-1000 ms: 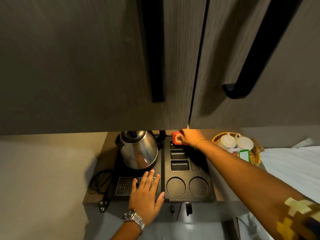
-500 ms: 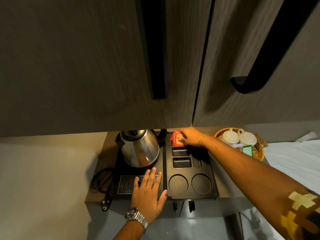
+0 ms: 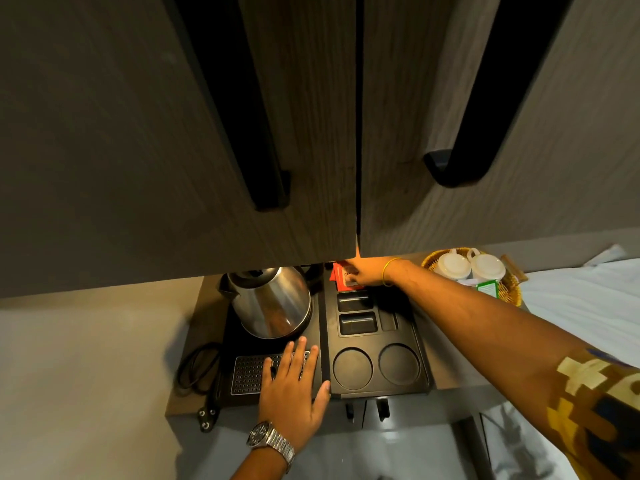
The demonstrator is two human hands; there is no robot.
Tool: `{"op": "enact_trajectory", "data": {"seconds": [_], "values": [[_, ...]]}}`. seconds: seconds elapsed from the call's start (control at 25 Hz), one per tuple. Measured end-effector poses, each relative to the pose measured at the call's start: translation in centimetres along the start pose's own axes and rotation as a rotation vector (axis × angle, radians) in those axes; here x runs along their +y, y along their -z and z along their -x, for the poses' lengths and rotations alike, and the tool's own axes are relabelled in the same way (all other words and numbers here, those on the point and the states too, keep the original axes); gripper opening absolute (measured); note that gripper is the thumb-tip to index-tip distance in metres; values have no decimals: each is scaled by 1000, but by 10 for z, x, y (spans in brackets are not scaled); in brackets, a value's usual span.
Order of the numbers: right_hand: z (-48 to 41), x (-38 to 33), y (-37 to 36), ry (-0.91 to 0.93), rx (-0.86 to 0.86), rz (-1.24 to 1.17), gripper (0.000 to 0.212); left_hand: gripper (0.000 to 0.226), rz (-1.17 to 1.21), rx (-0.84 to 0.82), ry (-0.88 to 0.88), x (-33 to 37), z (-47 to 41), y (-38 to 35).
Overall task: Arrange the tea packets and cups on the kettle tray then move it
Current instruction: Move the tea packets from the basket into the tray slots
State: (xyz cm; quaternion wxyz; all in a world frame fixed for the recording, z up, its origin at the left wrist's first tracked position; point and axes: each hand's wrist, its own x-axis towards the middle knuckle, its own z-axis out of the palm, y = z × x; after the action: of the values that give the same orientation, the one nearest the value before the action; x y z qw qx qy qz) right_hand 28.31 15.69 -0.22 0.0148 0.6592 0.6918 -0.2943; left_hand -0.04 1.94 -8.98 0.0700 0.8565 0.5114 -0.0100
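While the left hand (image 3: 292, 386) lies flat with fingers spread on the near edge of the tray (image 3: 377, 389), over its perforated grille (image 3: 247, 374), the right hand (image 3: 369, 271) reaches to the tray's far end, under the cupboard doors (image 3: 311, 133). Its fingers are closed on red packets (image 3: 341, 277), which sit at the farthest slot of the tray, partly hidden by the hand and the door edge. Nearer than that slot lie two rectangular slots (image 3: 356, 311) and two round cup wells (image 3: 375, 367), all holding nothing. On the tray's left half a steel kettle (image 3: 272, 301) stands upright, its top cut off by the doors. The tray rests on a brown desk (image 3: 197, 323), where a black cord (image 3: 197, 370) is coiled to the left, its plug (image 3: 207, 415) at the near edge. To the right, well apart from the tray, a wicker basket (image 3: 512, 289) holds two white cups (image 3: 469, 266) upside down and a green packet (image 3: 488, 289). White bedding (image 3: 585, 299) lies beyond the basket.
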Motion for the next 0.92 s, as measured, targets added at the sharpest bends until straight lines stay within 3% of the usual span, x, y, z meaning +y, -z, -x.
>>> {"op": "enact_trajectory", "data": {"seconds": [0.12,0.24,0.36,0.48,0.6,0.8,0.92], "values": [[-4,3,-1,0,-50,-49,52,67,-5,0,-1,0,0,1],[-6,0,0,-36,-115,-96,29,68,-4,3,3,1,0,1],[-7,-8,2,-61,-152,-131,27,68,9,6,4,2,0,3],[-5,-17,2,-13,-137,-114,38,68,6,2,8,2,0,4],[-4,-19,-3,-15,-78,-93,19,67,5,-10,10,1,0,3],[17,-14,3,-140,45,-161,46,67,-6,-18,17,0,0,0],[41,2,7,-275,200,-323,55,67,-9,-9,6,0,1,1]]}}
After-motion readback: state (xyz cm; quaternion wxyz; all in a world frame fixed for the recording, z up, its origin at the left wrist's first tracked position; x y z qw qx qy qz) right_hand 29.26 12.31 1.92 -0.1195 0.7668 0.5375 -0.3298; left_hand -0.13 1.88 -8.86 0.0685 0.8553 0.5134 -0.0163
